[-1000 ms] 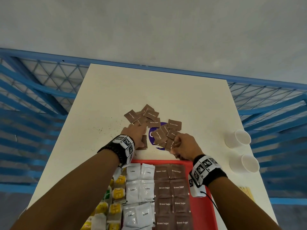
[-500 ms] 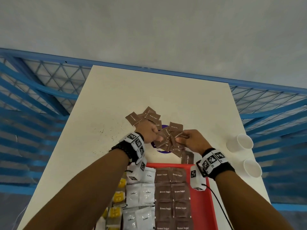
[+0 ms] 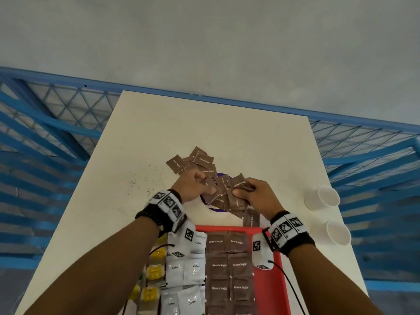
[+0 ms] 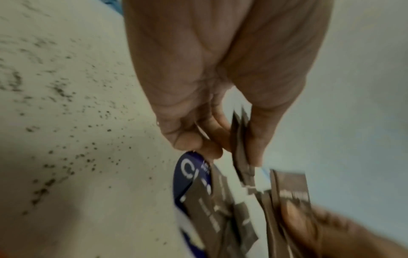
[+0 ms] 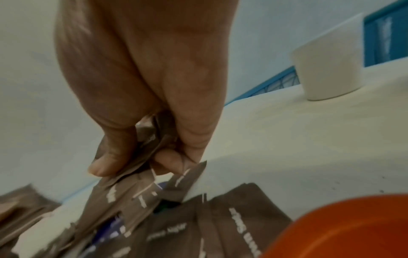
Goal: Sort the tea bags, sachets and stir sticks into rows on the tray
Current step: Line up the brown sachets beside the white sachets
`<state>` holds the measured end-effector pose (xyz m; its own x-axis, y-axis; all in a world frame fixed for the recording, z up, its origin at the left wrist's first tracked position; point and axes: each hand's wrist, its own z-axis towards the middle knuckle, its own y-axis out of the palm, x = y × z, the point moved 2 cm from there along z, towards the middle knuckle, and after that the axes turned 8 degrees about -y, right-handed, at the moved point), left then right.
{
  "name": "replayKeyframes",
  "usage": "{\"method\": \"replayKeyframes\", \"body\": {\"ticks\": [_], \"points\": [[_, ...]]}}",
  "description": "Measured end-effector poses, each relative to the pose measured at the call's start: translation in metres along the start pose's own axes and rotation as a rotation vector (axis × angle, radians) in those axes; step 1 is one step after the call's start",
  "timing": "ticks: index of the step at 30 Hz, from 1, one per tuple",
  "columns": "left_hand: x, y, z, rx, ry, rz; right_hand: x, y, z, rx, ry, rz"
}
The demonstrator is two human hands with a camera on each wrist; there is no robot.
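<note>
While the head view looks down, the left hand (image 3: 193, 187) and right hand (image 3: 256, 196) both pinch brown sugar sachets (image 3: 223, 189) above the table (image 3: 261, 151), just beyond the red tray (image 3: 270, 273). Left wrist view: thumb and fingers (image 4: 256, 139) clamp a sachet. Right wrist view: fingers grip several sachets.

Both arms are bare. Each wrist wears a black band (image 3: 156, 218) with white squares that have black marks on them. A small white box (image 3: 261, 251) hangs under the right wrist, with a thin black cord (image 3: 287, 280).
</note>
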<state>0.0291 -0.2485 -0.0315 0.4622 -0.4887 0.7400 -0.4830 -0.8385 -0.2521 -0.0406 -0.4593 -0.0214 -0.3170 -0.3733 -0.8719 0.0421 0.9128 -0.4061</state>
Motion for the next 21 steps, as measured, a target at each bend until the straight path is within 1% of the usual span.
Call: {"method": "replayKeyframes", "body": {"ticks": [2,5,7,8,11,12,15,18,19,21], "points": [[0.000,-0.012,-0.009,-0.049,-0.031,-0.237,-0.013,-0.006,-0.013,0.009,0.011,0.149],[0.005,-0.017,-0.031,-0.141,-0.071,-0.589,-0.043,-0.006,-0.033,-0.087,0.000,0.310],[0.011,-0.012,-0.048,-0.231,-0.075,-0.694,-0.067,0.003,-0.048,-0.193,-0.021,0.379],[0.013,-0.008,-0.057,-0.251,-0.076,-0.722,-0.077,0.009,-0.055,-0.223,-0.033,0.410],[0.010,0.002,-0.079,-0.252,-0.081,-0.879,-0.096,0.026,-0.072,-0.205,-0.074,0.450],[0.008,0.005,-0.087,-0.279,-0.073,-0.950,-0.099,0.030,-0.076,-0.189,-0.084,0.446],[-0.002,0.013,-0.111,-0.416,-0.088,-1.155,-0.110,0.039,-0.089,-0.139,-0.100,0.413],[-0.007,0.018,-0.133,-0.547,-0.104,-1.276,-0.119,0.051,-0.101,-0.156,-0.145,0.273],[-0.007,0.019,-0.138,-0.560,-0.105,-1.286,-0.121,0.056,-0.104,-0.170,-0.170,0.209],[-0.008,0.022,-0.144,-0.518,-0.094,-1.274,-0.122,0.066,-0.108,-0.135,-0.231,-0.011]]}}
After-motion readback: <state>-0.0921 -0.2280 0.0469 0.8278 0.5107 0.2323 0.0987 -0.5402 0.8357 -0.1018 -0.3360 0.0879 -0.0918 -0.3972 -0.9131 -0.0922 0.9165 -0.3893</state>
